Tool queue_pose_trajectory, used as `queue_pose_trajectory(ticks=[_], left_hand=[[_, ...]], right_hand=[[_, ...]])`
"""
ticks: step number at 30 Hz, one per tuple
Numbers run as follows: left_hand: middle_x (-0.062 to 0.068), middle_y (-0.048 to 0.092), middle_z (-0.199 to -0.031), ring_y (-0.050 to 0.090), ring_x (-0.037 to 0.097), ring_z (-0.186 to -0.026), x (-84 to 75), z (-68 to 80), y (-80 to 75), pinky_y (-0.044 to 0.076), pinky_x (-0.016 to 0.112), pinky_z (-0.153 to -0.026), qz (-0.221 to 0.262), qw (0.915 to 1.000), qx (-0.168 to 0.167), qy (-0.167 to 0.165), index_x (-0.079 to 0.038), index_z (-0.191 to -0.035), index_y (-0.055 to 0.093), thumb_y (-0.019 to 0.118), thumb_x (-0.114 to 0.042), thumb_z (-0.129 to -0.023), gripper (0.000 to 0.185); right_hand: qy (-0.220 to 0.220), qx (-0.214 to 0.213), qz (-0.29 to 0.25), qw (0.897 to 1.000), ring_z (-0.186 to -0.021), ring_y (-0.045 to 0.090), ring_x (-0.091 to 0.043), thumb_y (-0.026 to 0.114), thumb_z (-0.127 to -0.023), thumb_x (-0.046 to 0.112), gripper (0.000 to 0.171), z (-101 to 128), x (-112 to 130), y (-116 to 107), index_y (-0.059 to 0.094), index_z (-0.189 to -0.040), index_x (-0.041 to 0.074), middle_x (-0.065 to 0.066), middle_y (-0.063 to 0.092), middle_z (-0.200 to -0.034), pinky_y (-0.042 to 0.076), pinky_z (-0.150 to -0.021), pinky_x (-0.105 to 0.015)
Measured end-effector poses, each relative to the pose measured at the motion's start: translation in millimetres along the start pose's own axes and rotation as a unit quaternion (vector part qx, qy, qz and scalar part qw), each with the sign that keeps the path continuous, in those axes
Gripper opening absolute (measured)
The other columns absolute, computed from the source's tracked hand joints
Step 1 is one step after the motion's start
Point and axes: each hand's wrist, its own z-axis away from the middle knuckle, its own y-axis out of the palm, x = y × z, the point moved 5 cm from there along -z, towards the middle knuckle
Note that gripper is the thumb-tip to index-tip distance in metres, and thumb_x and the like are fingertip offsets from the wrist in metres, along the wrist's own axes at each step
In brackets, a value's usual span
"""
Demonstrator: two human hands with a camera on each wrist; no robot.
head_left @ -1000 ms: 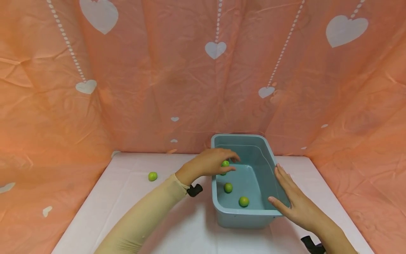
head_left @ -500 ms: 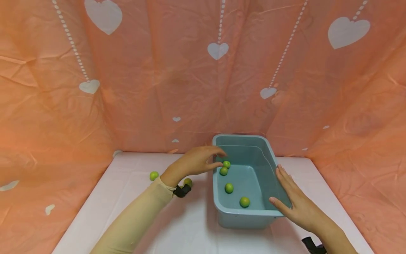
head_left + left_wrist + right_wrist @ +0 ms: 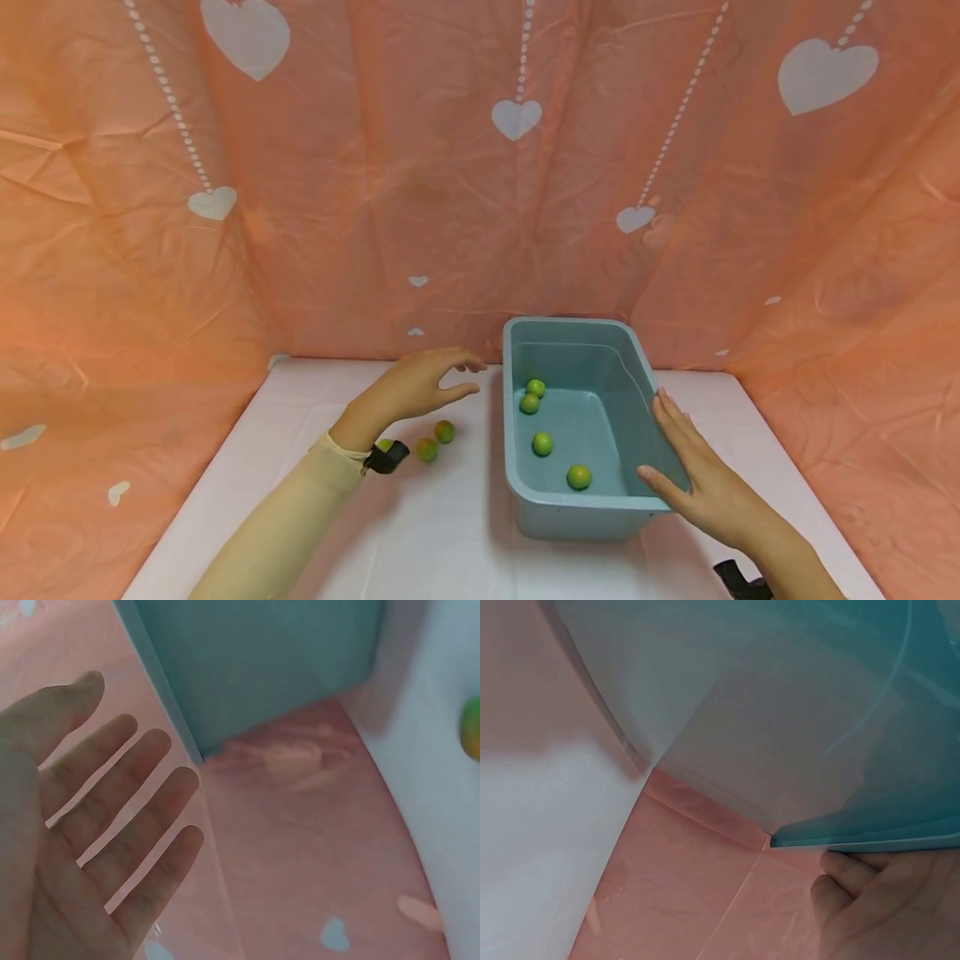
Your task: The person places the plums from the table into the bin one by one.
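Note:
A blue-grey plastic bin stands on the table, with several small round green fruits, one of them a fruit by its near end, on its floor. My left hand hangs in the air left of the bin, holding nothing; the left wrist view shows its fingers spread and nearly straight. Below it on the table lie an orange-tinged green fruit and another fruit; a third fruit is partly hidden by the wrist strap. My right hand rests on the bin's right rim, fingers extended along it.
The white-covered table reaches back to an orange curtain with pale hearts, which also closes in both sides. A black strap sits on the left wrist. The bin's far end is close to the back curtain.
My left hand has come out of the bin and moved left over the table. The fruits in the bin stay put, and more table fruits show now. My right hand has not moved.

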Motion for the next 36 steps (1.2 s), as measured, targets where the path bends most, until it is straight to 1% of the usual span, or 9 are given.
queue_pose_trajectory(ticks=[3, 7, 14, 17, 20, 24, 28, 30, 36], left_hand=[[-0.004, 0.073, -0.128, 0.068, 0.022, -0.121, 10.1, 8.8, -3.9, 0.056, 0.042, -0.103, 0.002, 1.0000, -0.007, -0.006, -0.018, -0.135, 0.071, 0.076, -0.033, -0.103, 0.035], [-0.006, 0.074, -0.127, 0.068, 0.020, -0.120, 24.1, 19.6, -8.3, 0.056, 0.043, -0.102, 0.000, 0.9996, -0.017, -0.024, -0.020, -0.133, 0.072, 0.076, -0.032, -0.103, 0.033], [-0.002, 0.072, -0.136, 0.068, 0.021, -0.122, 51.9, 41.9, -8.1, 0.055, 0.051, -0.102, -0.006, 0.9979, -0.023, -0.061, -0.022, -0.133, 0.072, 0.075, -0.033, -0.103, 0.032], [0.000, 0.071, -0.139, 0.068, 0.022, -0.122, 63.5, 50.3, -5.9, 0.054, 0.052, -0.102, -0.011, 0.9971, -0.021, -0.072, -0.020, -0.141, 0.069, 0.075, -0.034, -0.103, 0.041], [-0.004, 0.072, -0.135, 0.068, 0.021, -0.121, 73.3, 58.4, -4.4, 0.055, 0.052, -0.101, -0.016, 0.9963, -0.021, -0.082, -0.019, -0.149, 0.063, 0.075, -0.032, -0.103, 0.049], [-0.003, 0.073, -0.129, 0.069, 0.025, -0.119, 87.1, 70.8, -1.3, 0.055, 0.054, -0.099, -0.017, 0.9937, -0.019, -0.109, -0.020, -0.141, 0.068, 0.075, -0.031, -0.103, 0.040], [0.000, 0.073, -0.129, 0.068, 0.028, -0.120, 101.4, 82.4, 2.5, 0.054, 0.056, -0.101, -0.007, 0.9903, -0.014, -0.138, -0.021, -0.131, 0.072, 0.075, -0.031, -0.103, 0.030], [0.001, 0.073, -0.129, 0.068, 0.029, -0.120, 107.6, 87.0, 4.3, 0.054, 0.057, -0.100, -0.007, 0.9896, -0.012, -0.143, -0.020, -0.131, 0.072, 0.074, -0.031, -0.103, 0.030], [0.005, 0.073, -0.129, 0.068, 0.031, -0.119, 124.6, 97.0, 8.4, 0.054, 0.057, -0.098, -0.017, 0.9863, -0.009, -0.164, -0.013, -0.133, 0.071, 0.074, -0.030, -0.104, 0.034]], right_hand=[[-0.004, -0.005, 0.006, 1.000, -0.166, 0.001, -0.036, 0.073, -0.104, 0.033, 0.094, 1.4, 0.0, 0.8, 0.013, -0.173, 0.013, -0.012, 0.007, -0.180, 0.005, -0.132, -0.043], [-0.016, -0.015, 0.015, 1.000, -0.166, 0.002, -0.030, 0.073, -0.104, 0.032, 0.093, 2.3, 2.1, -1.2, 0.014, -0.173, 0.012, -0.014, 0.009, -0.180, -0.002, -0.118, -0.012], [-0.008, -0.011, 0.013, 1.000, -0.166, 0.001, -0.032, 0.072, -0.104, 0.033, 0.094, 1.5, 1.2, -0.7, 0.012, -0.174, 0.013, -0.013, 0.007, -0.180, -0.002, -0.124, -0.022], [-0.006, -0.008, 0.008, 1.000, -0.166, 0.000, -0.037, 0.071, -0.105, 0.033, 0.094, 1.6, 0.9, 0.1, 0.011, -0.174, 0.012, -0.013, 0.006, -0.180, 0.000, -0.128, -0.031], [-0.007, -0.009, 0.005, 1.000, -0.165, 0.001, -0.042, 0.071, -0.105, 0.033, 0.093, 1.9, 0.9, 0.4, 0.011, -0.174, 0.012, -0.014, 0.006, -0.180, -0.001, -0.127, -0.030], [-0.005, -0.007, 0.003, 1.000, -0.165, 0.001, -0.042, 0.072, -0.104, 0.032, 0.094, 1.5, 0.8, 1.4, 0.012, -0.174, 0.012, -0.013, 0.005, -0.180, 0.001, -0.130, -0.037], [-0.001, -0.002, -0.003, 1.000, -0.165, 0.000, -0.043, 0.073, -0.104, 0.031, 0.095, 0.2, 0.1, 2.3, 0.012, -0.174, 0.012, -0.012, 0.005, -0.180, 0.006, -0.129, -0.063], [0.001, -0.001, -0.006, 1.000, -0.164, 0.000, -0.044, 0.073, -0.104, 0.031, 0.094, -0.4, 0.1, 2.3, 0.012, -0.173, 0.012, -0.013, 0.005, -0.180, 0.008, -0.127, -0.070], [0.005, 0.002, -0.007, 1.000, -0.164, 0.000, -0.044, 0.072, -0.104, 0.032, 0.095, 0.2, 0.5, 1.6, 0.011, -0.174, 0.012, -0.014, 0.004, -0.180, 0.010, -0.126, -0.070]])
